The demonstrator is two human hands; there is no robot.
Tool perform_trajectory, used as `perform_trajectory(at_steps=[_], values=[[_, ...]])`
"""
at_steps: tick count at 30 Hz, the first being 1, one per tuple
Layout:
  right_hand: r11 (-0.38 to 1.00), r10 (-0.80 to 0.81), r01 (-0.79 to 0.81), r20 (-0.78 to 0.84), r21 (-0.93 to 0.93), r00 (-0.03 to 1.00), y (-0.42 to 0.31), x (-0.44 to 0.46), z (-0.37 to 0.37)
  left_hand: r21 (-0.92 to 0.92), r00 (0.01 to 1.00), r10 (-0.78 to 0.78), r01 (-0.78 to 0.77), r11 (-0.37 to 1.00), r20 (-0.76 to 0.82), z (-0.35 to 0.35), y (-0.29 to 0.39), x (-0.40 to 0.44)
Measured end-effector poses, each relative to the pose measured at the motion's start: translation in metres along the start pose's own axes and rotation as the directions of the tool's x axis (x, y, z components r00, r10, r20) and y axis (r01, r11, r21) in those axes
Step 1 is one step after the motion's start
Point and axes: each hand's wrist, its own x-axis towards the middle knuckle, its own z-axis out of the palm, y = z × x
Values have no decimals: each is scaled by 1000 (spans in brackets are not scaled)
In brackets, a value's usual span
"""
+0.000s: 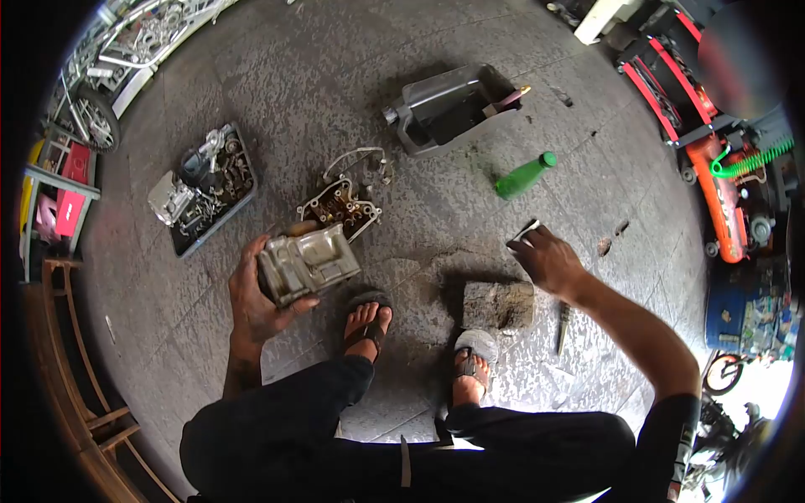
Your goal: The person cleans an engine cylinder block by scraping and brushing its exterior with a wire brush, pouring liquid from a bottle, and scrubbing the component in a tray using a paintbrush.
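My left hand grips a grey metal engine part with recessed compartments, held above the floor over my left foot. My right hand is at the right, its fingers closed on a small pale flat piece at the fingertips. Just beyond the metal part, an oily engine cover with a curved tube lies on the floor. A green bottle lies beyond my right hand, and a rough stone block sits below and left of that hand.
A tray of metal parts stands at the left. A cut-open dark container holding a brush is at the top middle. A thin tool lies right of the block. Red tool racks and an orange tank line the right side.
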Motion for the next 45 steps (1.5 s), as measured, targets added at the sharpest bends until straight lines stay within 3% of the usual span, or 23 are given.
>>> perform_trajectory(at_steps=[3, 5, 6, 8, 9, 10, 12, 15, 16, 19, 20, 24, 26, 27, 29, 30, 31, 33, 36, 39, 42, 43, 45], values=[[969, -155, 151, -8, -194, 988, 14, 84, 10, -66, 989, -133, 136, 988, 61, 8, -11, -16], [991, 39, -46, -63, -123, 997, 8, 146, 16, -4, 985, -158, 158, 987, 65, 9, -21, -26], [993, 5, -10, -42, -116, 999, -1, 166, 26, -18, 983, -174, 175, 984, 54, 9, -27, -33], [955, 196, -149, -170, 256, 966, -26, 196, 55, 1, 968, -245, 245, 969, 45, 5, -37, -52], [955, 157, -112, -150, 275, 976, -39, 206, 76, -40, 976, -216, 216, 976, 9, 6, -43, -57], [825, 250, -175, -69, 538, 966, -53, 210, 100, -80, 984, -176, 174, 982, -24, 5, -47, -62], [365, 344, -269, 140, 891, 929, -84, 207, 130, -35, 970, -241, 242, 970, 23, 1, -50, -69], [333, 377, -113, -22, 936, 926, -124, 211, 170, 4, 949, -305, 306, 952, 84, -4, -50, -68], [251, 394, -185, 74, 950, 916, -130, 210, 169, -5, 949, -304, 306, 952, 79, -4, -52, -70], [336, 463, -92, -80, 937, 883, -144, 217, 176, -77, 941, -334, 337, 938, 49, 1, -57, -82], [196, 456, -158, 53, 968, 889, -142, 213, 174, -114, 936, -350, 353, 929, 49, 3, -57, -84], [83, 446, -180, 125, 980, 886, -142, 209, 164, -59, 917, -377, 386, 920, 128, 0, -51, -78], [-69, 549, -209, 212, 975, 808, -142, 208, 183, -79, 915, -386, 396, 915, 117, 1, -53, -81], [-61, 548, -211, 210, 976, 810, -146, 204, 184, -101, 915, -389, 400, 911, 108, 3, -54, -83], [218, 736, -40, -137, 975, 663, -149, 197, 183, -116, 940, -323, 335, 935, 105, 0, -56, -76], [415, 740, -121, -257, 902, 622, -139, 196, 165, -130, 958, -265, 278, 952, 107, 0, -56, -76], [433, 742, -144, -261, 890, 617, -123, 197, 151, -118, 953, -277, 291, 949, 122, -2, -58, -81], [883, 448, -147, -706, 447, 548, -87, 219, 125, -220, 942, -318, 334, 917, 105, -1, -63, -88], [931, 364, -193, -733, 311, 574, -45, 248, 95, -259, 902, -412, 432, 864, 130, 0, -67, -95], [969, 233, -223, -717, 111, 657, -26, 262, 78, -235, 925, -366, 379, 895, 101, 2, -71, -98], [982, 173, -190, -551, 26, 816, -21, 271, 73, -297, 906, -405, 423, 856, 123, 1, -69, -99], [982, 173, -189, -549, 28, 818, -29, 274, 75, -296, 905, -407, 426, 855, 125, -1, -69, -99], [950, 240, -301, -432, -78, 870, -42, 279, 79, -221, 909, -384, 413, 884, 163, -3, -69, -97]])
